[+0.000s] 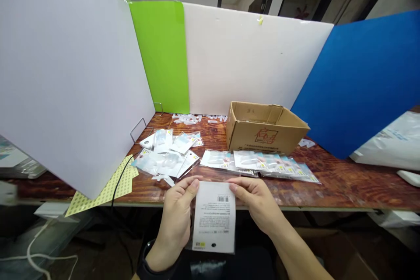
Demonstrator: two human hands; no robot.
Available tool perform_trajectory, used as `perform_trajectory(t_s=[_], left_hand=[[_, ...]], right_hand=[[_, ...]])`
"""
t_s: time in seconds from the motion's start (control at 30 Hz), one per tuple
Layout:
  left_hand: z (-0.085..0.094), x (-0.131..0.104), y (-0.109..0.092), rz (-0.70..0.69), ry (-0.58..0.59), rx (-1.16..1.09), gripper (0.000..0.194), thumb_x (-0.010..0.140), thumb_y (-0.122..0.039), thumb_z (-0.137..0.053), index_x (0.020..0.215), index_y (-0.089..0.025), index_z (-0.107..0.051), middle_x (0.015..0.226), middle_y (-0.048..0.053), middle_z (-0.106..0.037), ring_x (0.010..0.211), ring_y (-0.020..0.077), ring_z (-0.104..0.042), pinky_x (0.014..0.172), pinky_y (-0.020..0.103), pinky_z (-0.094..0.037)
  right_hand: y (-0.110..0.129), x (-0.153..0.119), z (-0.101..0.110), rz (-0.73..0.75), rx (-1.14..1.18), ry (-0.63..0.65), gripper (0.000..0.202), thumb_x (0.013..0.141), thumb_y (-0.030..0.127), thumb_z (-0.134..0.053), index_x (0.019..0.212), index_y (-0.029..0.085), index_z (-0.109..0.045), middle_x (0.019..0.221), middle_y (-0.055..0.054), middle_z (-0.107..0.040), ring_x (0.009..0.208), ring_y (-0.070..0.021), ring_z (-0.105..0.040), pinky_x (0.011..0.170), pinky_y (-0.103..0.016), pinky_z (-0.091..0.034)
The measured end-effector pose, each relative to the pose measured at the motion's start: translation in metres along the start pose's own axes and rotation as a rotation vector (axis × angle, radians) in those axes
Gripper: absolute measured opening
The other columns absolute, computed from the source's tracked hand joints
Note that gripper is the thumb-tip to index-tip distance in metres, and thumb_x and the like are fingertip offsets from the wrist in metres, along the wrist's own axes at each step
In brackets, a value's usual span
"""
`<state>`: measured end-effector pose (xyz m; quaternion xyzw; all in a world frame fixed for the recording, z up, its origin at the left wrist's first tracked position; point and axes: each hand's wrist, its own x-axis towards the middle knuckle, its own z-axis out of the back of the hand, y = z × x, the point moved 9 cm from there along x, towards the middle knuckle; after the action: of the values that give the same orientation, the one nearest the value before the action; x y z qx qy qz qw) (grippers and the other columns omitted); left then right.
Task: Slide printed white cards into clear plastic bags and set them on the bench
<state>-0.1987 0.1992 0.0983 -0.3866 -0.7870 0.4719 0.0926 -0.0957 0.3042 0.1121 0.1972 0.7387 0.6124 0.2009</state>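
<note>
Between both hands is a white printed card in a clear plastic bag (214, 218), its barcode near the upper edge and a dark hole near the lower one. My left hand (179, 210) pinches its upper left corner, thumb on the face. The upper right corner is pinched by my right hand (254, 199). The packet hangs just in front of the table's near edge. Beyond my left hand lies a loose pile of similar packets (167, 162). A neat overlapping row of packets (269, 166) lies past my right hand.
An open cardboard box (267, 129) stands behind the row. Small white tubes (187, 119) lie scattered at the back. White, green (160, 57) and blue (361, 78) panels surround the table. Yellow dotted sheets (108, 188) and a black cable (120, 177) hang over the left front edge.
</note>
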Motion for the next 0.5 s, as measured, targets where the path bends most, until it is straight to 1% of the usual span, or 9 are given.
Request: perform_trajectory(t_s=[0.1, 0.2, 0.27, 0.3, 0.33, 0.37, 0.43, 0.47, 0.5], left_hand=[[0.005, -0.019, 0.006, 0.083, 0.062, 0.095, 0.024, 0.071, -0.026, -0.068, 0.089, -0.011, -0.063, 0.067, 0.006, -0.07, 0.063, 0.0166, -0.065, 0.059, 0.025, -0.049], [0.017, -0.044, 0.023, 0.244, 0.16, 0.159, 0.033, 0.072, -0.022, -0.068, 0.101, -0.01, -0.061, 0.068, 0.006, -0.071, 0.063, 0.0162, -0.065, 0.062, 0.027, -0.05], [0.029, -0.063, 0.036, 0.339, 0.196, 0.156, 0.043, 0.072, -0.021, -0.067, 0.113, -0.014, -0.057, 0.069, 0.005, -0.071, 0.063, 0.0152, -0.064, 0.062, 0.027, -0.049], [0.035, -0.071, 0.042, 0.372, 0.203, 0.145, 0.046, 0.073, -0.02, -0.067, 0.117, -0.017, -0.056, 0.069, 0.004, -0.071, 0.062, 0.0143, -0.064, 0.061, 0.026, -0.049], [0.041, -0.078, 0.048, 0.397, 0.202, 0.135, 0.046, 0.072, -0.019, -0.068, 0.117, -0.02, -0.057, 0.069, 0.003, -0.071, 0.062, 0.0133, -0.063, 0.06, 0.024, -0.048], [0.047, -0.084, 0.053, 0.41, 0.197, 0.132, 0.041, 0.07, -0.018, -0.069, 0.111, -0.021, -0.062, 0.068, 0.002, -0.071, 0.06, 0.0123, -0.063, 0.059, 0.023, -0.047], [0.057, -0.092, 0.059, 0.408, 0.185, 0.16, 0.022, 0.064, -0.014, -0.071, 0.085, -0.018, -0.073, 0.064, 0.002, -0.071, 0.057, 0.0111, -0.061, 0.056, 0.02, -0.045], [0.06, -0.094, 0.06, 0.393, 0.185, 0.184, 0.011, 0.061, -0.012, -0.072, 0.072, -0.016, -0.074, 0.062, 0.003, -0.071, 0.055, 0.0107, -0.06, 0.054, 0.019, -0.044], [0.063, -0.095, 0.061, 0.372, 0.189, 0.208, 0.005, 0.059, -0.011, -0.071, 0.062, -0.014, -0.073, 0.059, 0.003, -0.07, 0.054, 0.0103, -0.058, 0.053, 0.018, -0.042]], right_hand=[[-0.01, -0.02, -0.002, -0.094, 0.128, 0.033, 0.022, 0.075, 0.034, -0.065, 0.087, 0.015, -0.07, 0.075, -0.006, -0.071, 0.069, -0.0179, -0.066, 0.065, -0.031, -0.052], [-0.033, -0.049, -0.006, -0.216, 0.193, 0.013, 0.026, 0.072, 0.033, -0.068, 0.093, 0.016, -0.07, 0.072, -0.006, -0.071, 0.066, -0.0177, -0.066, 0.063, -0.03, -0.053], [-0.052, -0.071, -0.007, -0.261, 0.192, -0.017, 0.025, 0.071, 0.031, -0.069, 0.093, 0.018, -0.07, 0.07, -0.004, -0.071, 0.064, -0.0162, -0.066, 0.06, -0.028, -0.052], [-0.059, -0.081, -0.008, -0.26, 0.178, -0.027, 0.022, 0.071, 0.03, -0.068, 0.09, 0.019, -0.071, 0.069, -0.003, -0.07, 0.062, -0.0151, -0.065, 0.058, -0.026, -0.052], [-0.065, -0.091, -0.009, -0.244, 0.156, -0.03, 0.017, 0.072, 0.028, -0.067, 0.085, 0.019, -0.072, 0.068, -0.003, -0.07, 0.061, -0.0137, -0.064, 0.055, -0.024, -0.051], [-0.068, -0.099, -0.01, -0.216, 0.127, -0.03, 0.012, 0.074, 0.026, -0.065, 0.08, 0.019, -0.072, 0.067, -0.002, -0.069, 0.059, -0.0123, -0.063, 0.054, -0.022, -0.049], [-0.069, -0.111, -0.011, -0.136, 0.041, -0.021, 0.013, 0.076, 0.019, -0.06, 0.075, 0.021, -0.073, 0.066, 0.0, -0.068, 0.057, -0.0097, -0.06, 0.052, -0.019, -0.047], [-0.067, -0.115, -0.012, -0.092, -0.013, -0.01, 0.017, 0.076, 0.015, -0.057, 0.075, 0.021, -0.073, 0.065, 0.001, -0.068, 0.057, -0.009, -0.058, 0.052, -0.018, -0.045], [-0.064, -0.117, -0.013, -0.048, -0.071, 0.005, 0.02, 0.076, 0.012, -0.055, 0.075, 0.022, -0.073, 0.064, 0.001, -0.068, 0.056, -0.0086, -0.057, 0.052, -0.017, -0.044]])
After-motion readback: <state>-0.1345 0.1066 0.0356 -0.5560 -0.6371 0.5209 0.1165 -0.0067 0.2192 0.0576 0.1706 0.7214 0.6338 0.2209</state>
